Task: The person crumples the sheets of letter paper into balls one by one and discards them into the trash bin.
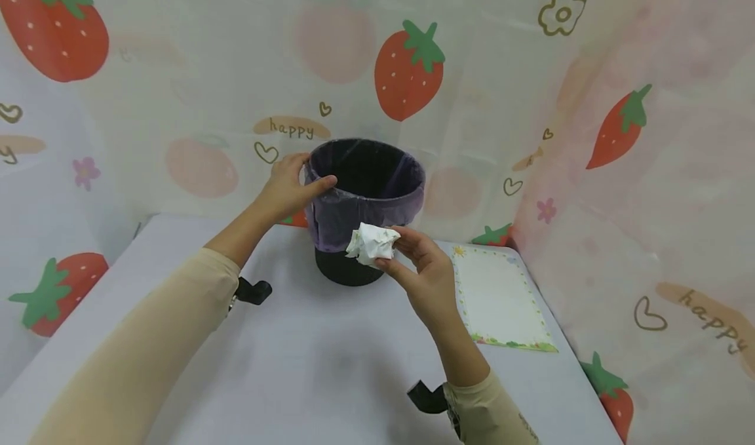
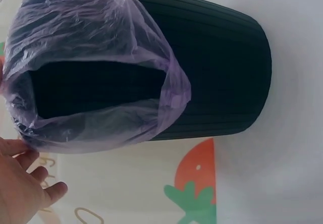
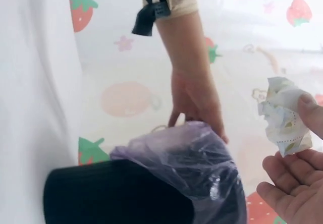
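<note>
A black trash can (image 1: 348, 269) stands on the table, with a purple plastic bag (image 1: 336, 225) folded over its rim. My left hand (image 1: 289, 186) grips the rim at its left side, the thumb lying over the edge and the fingers around the outside. In front of the can, my right hand (image 1: 427, 271) pinches a crumpled piece of paper (image 1: 373, 243) between thumb and fingers. In the right wrist view, the paper (image 3: 285, 115) shows a printed pattern and dotted lines. The can's bottom inside is too dark to make out.
A white sheet with a flowered border (image 1: 504, 297) lies on the right of the white table (image 1: 295, 366). Walls of strawberry-printed cloth (image 1: 483, 52) rise behind the can and on both sides. Black straps with camera mounts (image 1: 427, 398) sit at the wrists.
</note>
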Available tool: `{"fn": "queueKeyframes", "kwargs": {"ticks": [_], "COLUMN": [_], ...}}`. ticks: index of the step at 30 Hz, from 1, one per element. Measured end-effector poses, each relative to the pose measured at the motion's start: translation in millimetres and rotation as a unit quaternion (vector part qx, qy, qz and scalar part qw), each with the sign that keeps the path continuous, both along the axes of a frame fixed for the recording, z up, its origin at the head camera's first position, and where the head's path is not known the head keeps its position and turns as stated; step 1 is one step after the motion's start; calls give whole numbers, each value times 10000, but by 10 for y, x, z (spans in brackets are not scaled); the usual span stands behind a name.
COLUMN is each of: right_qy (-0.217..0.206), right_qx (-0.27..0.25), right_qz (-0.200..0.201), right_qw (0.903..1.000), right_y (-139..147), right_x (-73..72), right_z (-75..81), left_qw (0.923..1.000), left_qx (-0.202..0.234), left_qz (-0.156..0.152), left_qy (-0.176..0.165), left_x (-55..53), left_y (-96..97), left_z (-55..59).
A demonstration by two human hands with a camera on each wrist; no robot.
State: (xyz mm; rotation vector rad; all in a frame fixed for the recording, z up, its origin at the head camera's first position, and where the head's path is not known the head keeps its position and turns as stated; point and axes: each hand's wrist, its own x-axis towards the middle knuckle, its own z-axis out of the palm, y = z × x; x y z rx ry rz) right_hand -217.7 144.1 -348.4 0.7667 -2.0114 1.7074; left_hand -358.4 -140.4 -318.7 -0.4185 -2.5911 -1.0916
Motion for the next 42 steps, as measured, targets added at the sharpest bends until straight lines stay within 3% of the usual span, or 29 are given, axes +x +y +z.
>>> {"fn": "queueKeyframes", "kwargs": {"ticks": [5, 11, 20, 27, 31, 35, 42], "right_qy": [211, 206, 434, 430, 577, 684, 467], "right_qx": [138, 887, 1774, 2547, 2717, 2784, 2865], "right_qz": [26, 110, -72, -164, 6, -71, -147], "right_qw": [9997, 9958, 9831, 9659, 9607, 9580, 9568], "right_y": [75, 166, 220, 210, 205, 197, 161], "right_x": [-132, -256, -507, -747, -908, -1055, -1317], "right_z": [249, 534, 939, 1234, 1385, 1516, 1661], "left_qw": [9999, 9996, 9990, 9985, 9984, 9985, 9986], "left_qx": [30, 15, 13, 9, -9, -69, -7], "left_qz": [37, 2, 9, 0, 27, 58, 45], "left_qy": [-103, -280, -453, -539, -570, -539, -521], "left_x": [-17, -39, -33, -31, -49, -80, -59], "left_y": [23, 57, 54, 37, 44, 59, 89], "left_z": [31, 25, 45, 48, 46, 41, 55]}}
